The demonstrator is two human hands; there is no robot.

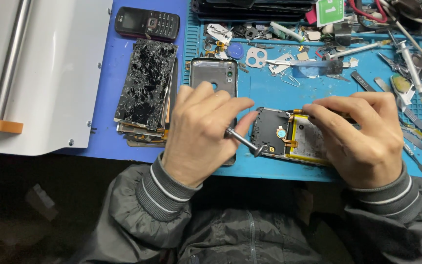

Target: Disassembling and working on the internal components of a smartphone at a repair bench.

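Underneath, cluttered blue work mat point(269, 168).

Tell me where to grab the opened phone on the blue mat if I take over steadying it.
Probably pinch the opened phone by its long edges at the battery end, coming from the right, as the right hand does now. It lies flat, and the left hand has the screwdriver at its near-left corner, so keep that end free.

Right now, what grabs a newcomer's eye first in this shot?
The two hands at centre: the left hand holds a metal screwdriver tipped onto an opened phone that the right hand steadies on the blue mat. Left of them lies a stack of shattered black screens, with an old keypad phone above it.
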